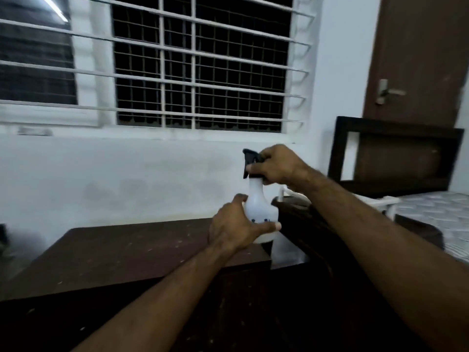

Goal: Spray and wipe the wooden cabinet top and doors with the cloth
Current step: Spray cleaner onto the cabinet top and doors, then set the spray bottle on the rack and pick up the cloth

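A white spray bottle with a black trigger head is held upright above the right end of the dark wooden cabinet top. My left hand wraps around the bottle's round base. My right hand grips the black head at the neck. The cabinet top is dusty with pale specks, and its front falls into shadow below. No cloth is visible.
A white wall and a barred window rise behind the cabinet. To the right stand a dark wooden bed frame, a mattress and a brown door. A dark piece of furniture sits just right of the cabinet.
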Demonstrator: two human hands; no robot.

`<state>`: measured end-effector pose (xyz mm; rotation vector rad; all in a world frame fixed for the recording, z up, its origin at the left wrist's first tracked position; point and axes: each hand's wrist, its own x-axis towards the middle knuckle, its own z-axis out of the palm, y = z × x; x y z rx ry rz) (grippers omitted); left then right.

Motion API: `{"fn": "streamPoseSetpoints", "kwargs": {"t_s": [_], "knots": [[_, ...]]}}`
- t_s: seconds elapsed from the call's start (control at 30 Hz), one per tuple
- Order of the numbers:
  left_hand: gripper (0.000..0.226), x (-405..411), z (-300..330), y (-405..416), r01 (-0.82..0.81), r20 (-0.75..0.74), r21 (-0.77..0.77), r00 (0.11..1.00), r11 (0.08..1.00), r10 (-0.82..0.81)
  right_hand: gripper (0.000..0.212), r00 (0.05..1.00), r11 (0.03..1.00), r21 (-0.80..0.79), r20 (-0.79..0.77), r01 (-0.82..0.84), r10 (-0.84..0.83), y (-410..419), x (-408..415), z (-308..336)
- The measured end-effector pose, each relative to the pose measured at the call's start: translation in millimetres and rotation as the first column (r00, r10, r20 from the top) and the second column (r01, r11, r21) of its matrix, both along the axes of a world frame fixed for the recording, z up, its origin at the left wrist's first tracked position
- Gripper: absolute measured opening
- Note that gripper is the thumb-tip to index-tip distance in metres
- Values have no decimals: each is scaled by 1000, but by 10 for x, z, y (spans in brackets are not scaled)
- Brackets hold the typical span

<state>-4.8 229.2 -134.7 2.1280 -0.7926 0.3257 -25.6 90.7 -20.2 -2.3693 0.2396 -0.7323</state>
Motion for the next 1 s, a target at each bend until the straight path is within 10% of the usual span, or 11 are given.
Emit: {"fn": "streamPoseSetpoints", "kwargs": {"t_s": [0.37, 0.73, 1.0], "knots": [[72, -269, 749, -1672, 412, 52, -41, 911, 910, -410, 15, 942, 959, 55, 175, 279, -285, -1593, -856, 754], [36, 113, 909, -2394, 292, -19, 268, 954, 918, -298, 23, 888, 897, 4, 144, 441, -437, -2470, -1136, 442], [80, 337, 832, -2733, 248, 16, 608, 946, 754, -324, 26, 816, 645, -505, 428, 573, -389, -1898, -1233, 458]]}}
